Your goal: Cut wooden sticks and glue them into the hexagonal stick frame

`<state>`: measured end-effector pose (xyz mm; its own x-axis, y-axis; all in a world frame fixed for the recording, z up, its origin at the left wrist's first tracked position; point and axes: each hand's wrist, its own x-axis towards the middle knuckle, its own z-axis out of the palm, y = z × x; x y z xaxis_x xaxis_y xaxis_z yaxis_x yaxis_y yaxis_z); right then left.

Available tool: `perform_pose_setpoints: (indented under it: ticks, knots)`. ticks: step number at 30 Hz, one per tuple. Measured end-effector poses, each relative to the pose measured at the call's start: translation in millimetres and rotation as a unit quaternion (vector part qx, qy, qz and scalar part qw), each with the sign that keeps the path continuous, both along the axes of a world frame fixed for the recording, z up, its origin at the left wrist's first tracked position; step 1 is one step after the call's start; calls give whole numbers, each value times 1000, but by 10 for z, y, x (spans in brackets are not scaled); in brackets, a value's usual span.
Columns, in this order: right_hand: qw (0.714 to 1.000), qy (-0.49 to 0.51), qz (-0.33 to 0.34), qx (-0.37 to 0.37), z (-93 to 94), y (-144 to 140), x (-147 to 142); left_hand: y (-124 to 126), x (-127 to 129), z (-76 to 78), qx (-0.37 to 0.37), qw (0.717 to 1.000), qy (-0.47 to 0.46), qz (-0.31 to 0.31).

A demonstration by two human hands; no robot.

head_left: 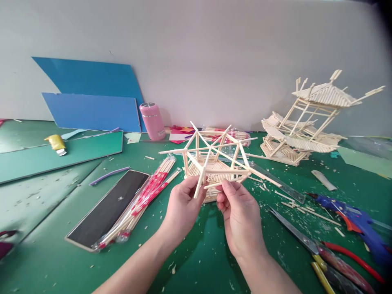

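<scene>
In the middle of the view stands a pavilion frame (pixel 211 149) built of pale wooden sticks, with a floor of sticks and bare roof spokes. My left hand (pixel 186 204) is closed on its near corner, where a spoke juts toward me. Between the thumb and fingers of my right hand (pixel 243 212) is a short wooden stick (pixel 214 185). Its left end points at the near corner post, close to my left fingers; whether it touches the frame I cannot tell. My left fingertips are partly hidden behind the sticks.
Packaged chopsticks (pixel 147 196) and a black panel (pixel 107 208) lie left. At right are a blue glue gun (pixel 352 216), scissors (pixel 300 234) and red-handled pliers (pixel 355 261). A finished-looking stick pavilion (pixel 312 118) stands behind, right; a pink bottle (pixel 152 121) stands by the wall.
</scene>
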<state>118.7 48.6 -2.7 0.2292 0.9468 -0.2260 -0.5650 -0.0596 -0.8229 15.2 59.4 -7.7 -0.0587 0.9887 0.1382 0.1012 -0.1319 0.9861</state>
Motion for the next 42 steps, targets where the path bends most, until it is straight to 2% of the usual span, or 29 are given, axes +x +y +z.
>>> perform_pose_setpoints:
  ticks: [7,28,42]
  knots:
    - [1000,12,1,-9,-26,-6,6,-24,17,80,7,999,30,-7]
    - [999,30,-22,-11,-8,25,-14,-13,11,18,10,998,55,-35]
    - [999,40,-30,-19,-6,38,-17,-9,1,6,5,998,61,-18]
